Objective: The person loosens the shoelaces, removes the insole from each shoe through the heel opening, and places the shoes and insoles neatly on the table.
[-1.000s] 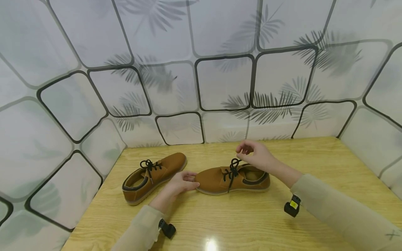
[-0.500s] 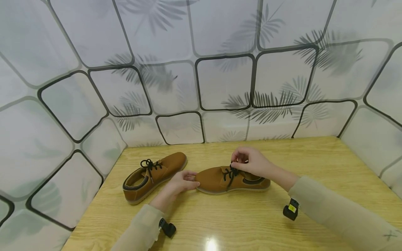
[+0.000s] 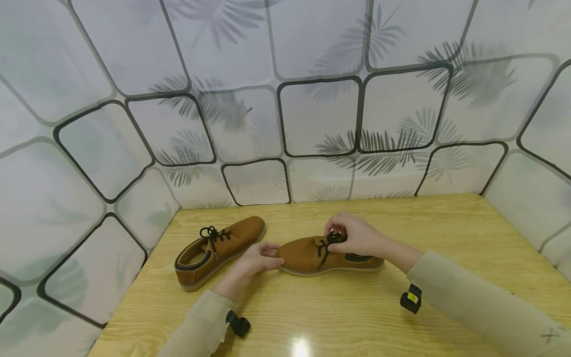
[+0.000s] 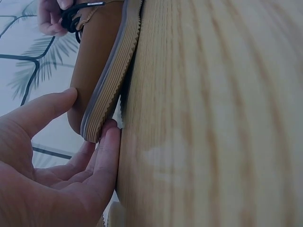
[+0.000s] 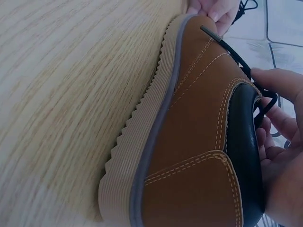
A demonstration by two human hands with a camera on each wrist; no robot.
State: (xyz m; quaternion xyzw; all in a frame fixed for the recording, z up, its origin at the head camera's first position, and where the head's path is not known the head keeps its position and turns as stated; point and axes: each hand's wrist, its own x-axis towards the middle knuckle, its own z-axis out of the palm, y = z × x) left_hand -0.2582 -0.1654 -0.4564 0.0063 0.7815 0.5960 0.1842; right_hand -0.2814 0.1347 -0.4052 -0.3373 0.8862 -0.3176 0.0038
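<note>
A brown leather shoe (image 3: 301,252) with a pale ridged sole lies on the wooden table, its toe pointing left. My left hand (image 3: 255,260) holds it by the toe; in the left wrist view the thumb (image 4: 61,101) presses on the upper and the fingers (image 4: 106,151) reach under the tip of the sole. Over the tongue, my right hand (image 3: 359,236) pinches the bow of the black shoelace (image 5: 233,51), thumb on the near side and fingertips on the far side. That hand partly hides the shoe's opening in the head view.
The matching brown shoe (image 3: 243,237), its black lace tied in a bow, stands at the left, angled with its heel toward me. Behind the table (image 3: 339,312) rises a patterned wall covering (image 3: 321,119), which also bounds the left and right sides.
My right hand has come down and slightly left from above the shoe onto the lace bow, its fingers closing around it. The left hand and both shoes have stayed put.
</note>
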